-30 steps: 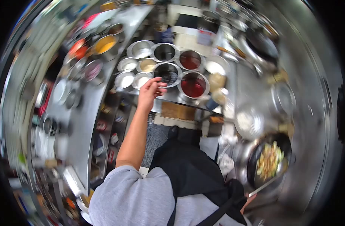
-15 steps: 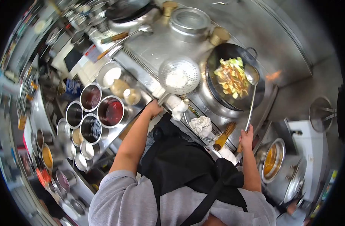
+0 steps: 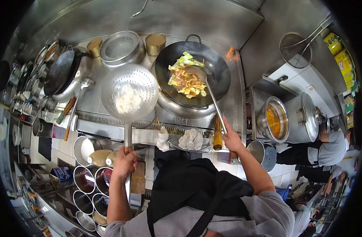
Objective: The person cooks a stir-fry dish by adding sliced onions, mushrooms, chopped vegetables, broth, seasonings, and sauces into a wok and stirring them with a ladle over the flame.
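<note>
One steel stove (image 3: pixel 88 108) stretches across the upper middle of the frame, and a dark wok (image 3: pixel 218 75) sits on it just right of centre. Left of the wok, a perforated skimmer (image 3: pixel 120 77) is held with its handle pointing down the frame. Right of centre, a long ladle (image 3: pixel 213 94) slants up into the wok, its bowl among chopped food (image 3: pixel 181 81) gathered mid-wok. Lower left of centre, the left hand (image 3: pixel 125 162) has its fingers clamped round the skimmer's handle; right of centre, the right hand (image 3: pixel 232 141) has its fingers wrapped round the ladle's handle. A pale heap (image 3: pixel 127 98) lies in the skimmer, and a crumpled white cloth (image 3: pixel 191 139) rests near the stove's front edge, mid-frame
</note>
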`<state>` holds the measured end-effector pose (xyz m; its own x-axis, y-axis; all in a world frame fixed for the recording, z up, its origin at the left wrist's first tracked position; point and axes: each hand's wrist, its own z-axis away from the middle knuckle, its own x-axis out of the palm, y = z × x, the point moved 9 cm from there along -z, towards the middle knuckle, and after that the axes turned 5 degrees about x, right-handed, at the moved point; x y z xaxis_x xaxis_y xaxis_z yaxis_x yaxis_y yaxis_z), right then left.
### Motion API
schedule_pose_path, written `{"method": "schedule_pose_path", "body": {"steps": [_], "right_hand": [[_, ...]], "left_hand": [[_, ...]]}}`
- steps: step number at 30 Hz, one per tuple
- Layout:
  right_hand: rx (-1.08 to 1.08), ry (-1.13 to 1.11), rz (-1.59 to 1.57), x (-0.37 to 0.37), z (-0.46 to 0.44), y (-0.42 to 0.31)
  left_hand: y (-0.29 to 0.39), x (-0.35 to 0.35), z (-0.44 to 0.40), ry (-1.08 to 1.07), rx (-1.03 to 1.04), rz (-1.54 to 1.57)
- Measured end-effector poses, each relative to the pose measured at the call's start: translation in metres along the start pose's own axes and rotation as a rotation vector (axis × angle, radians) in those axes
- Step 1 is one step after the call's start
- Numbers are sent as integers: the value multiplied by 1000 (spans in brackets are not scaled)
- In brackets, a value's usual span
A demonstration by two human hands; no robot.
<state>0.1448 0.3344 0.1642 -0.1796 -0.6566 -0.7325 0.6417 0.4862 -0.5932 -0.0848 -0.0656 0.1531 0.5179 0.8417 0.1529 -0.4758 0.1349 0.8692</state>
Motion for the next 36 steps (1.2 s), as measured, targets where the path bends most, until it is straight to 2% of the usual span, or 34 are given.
{"method": "schedule_pose_path", "body": {"steps": [4, 7, 8, 9, 12, 15, 17, 19, 20, 22, 23, 25, 27, 29, 31, 34, 36], "right_hand": [[87, -122, 37, -2, -12, 9], [215, -198, -543, -4, -26, -2], [213, -157, -864, -6, -28, -13], [207, -155, -872, -12, -23, -26], [185, -311, -1347, -36, -16, -53], [209, -403, -1363, -43, -28, -45], [221, -386, -1312, -42, -31, -32], [191, -296, -1047, -47, -31, -12], [199, -303, -1047, -48, -26, -5], [149, -131, -550, -72, -17, 7], [152, -142, -548, -79, -14, 8], [157, -231, -395, -83, -9, 9], [3, -144, -213, -86, -19, 1], [9, -245, -26, -77, -23, -20], [-9, -261, 17, -59, -44, -15], [92, -128, 411, -67, -56, -14], [131, -130, 471, -91, -36, -18]], "left_hand": [[50, 37, -47, -20, 100, -122], [56, 66, -95, 162, 223, -486], [67, 80, -107, 294, 518, -775], [71, 103, -106, 305, 404, -848], [58, 148, -131, 270, 329, -1027], [45, 177, -150, 255, 320, -1025], [46, 179, -155, 334, 327, -944], [49, 165, -158, 377, 428, -839], [51, 156, -154, 373, 431, -784], [42, 122, -155, 349, 458, -597], [29, 106, -155, 328, 482, -467], [29, 103, -116, 229, 319, -14], [17, 95, -90, 142, 242, 169], [-4, 86, -71, 111, 201, 270], [-26, 81, -54, 83, 161, 378], [-64, 62, -40, 138, 64, 491], [-77, 51, -32, 143, 56, 498]]}}
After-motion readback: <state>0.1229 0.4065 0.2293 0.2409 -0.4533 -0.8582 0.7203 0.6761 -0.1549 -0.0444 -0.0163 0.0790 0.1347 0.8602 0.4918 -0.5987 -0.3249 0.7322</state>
